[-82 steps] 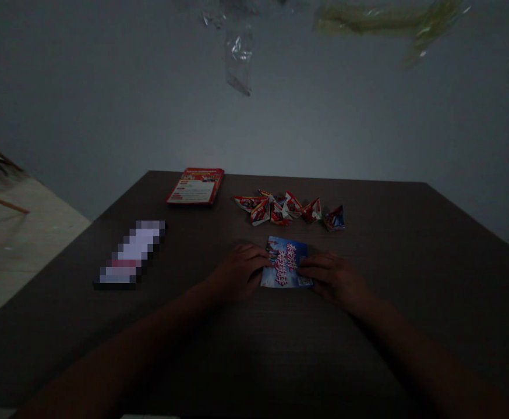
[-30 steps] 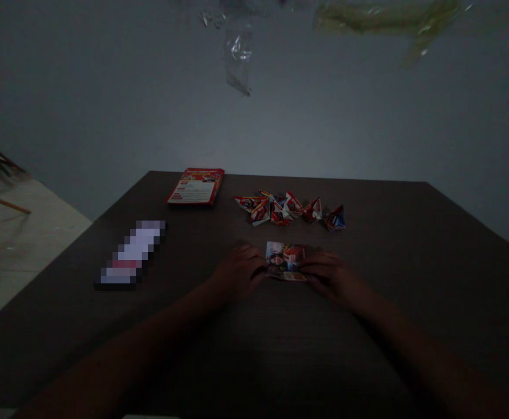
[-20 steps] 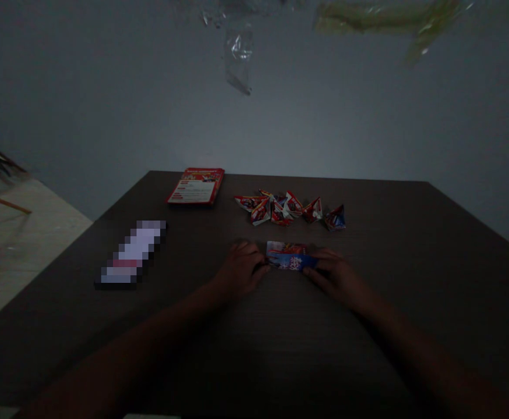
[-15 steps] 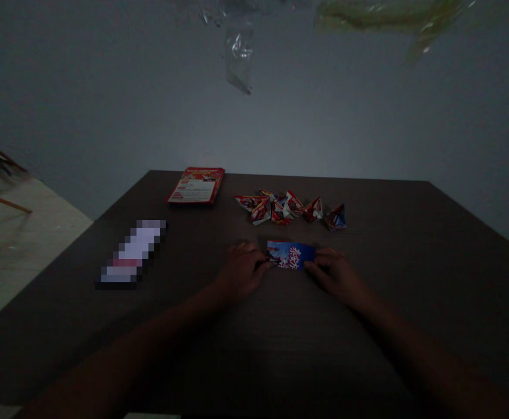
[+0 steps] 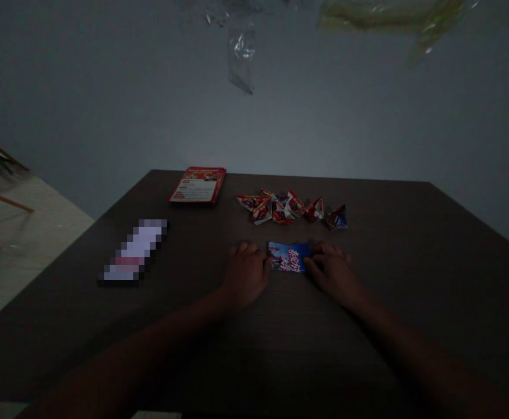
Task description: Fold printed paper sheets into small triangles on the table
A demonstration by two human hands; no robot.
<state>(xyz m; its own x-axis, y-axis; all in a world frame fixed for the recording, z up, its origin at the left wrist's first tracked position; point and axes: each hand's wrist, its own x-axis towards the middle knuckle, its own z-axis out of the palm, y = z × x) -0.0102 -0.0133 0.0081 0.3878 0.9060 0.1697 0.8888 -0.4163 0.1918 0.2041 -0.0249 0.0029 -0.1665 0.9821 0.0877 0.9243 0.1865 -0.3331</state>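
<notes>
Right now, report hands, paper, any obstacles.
Left hand at left edge of blue paper; right hand on right edge. Lettered side up. Folded papers beyond.

A plain, pale grey wall (image 5: 368, 116) stands behind the dark brown, wood-grained worktop (image 5: 412, 256). High on it hang crinkled clear plastic (image 5: 241, 58) and, farther right, yellowish translucent film (image 5: 368, 16). A pale beige floor (image 5: 53, 215) shows at left, below thin brown rods (image 5: 5, 199). The light is dim.
</notes>
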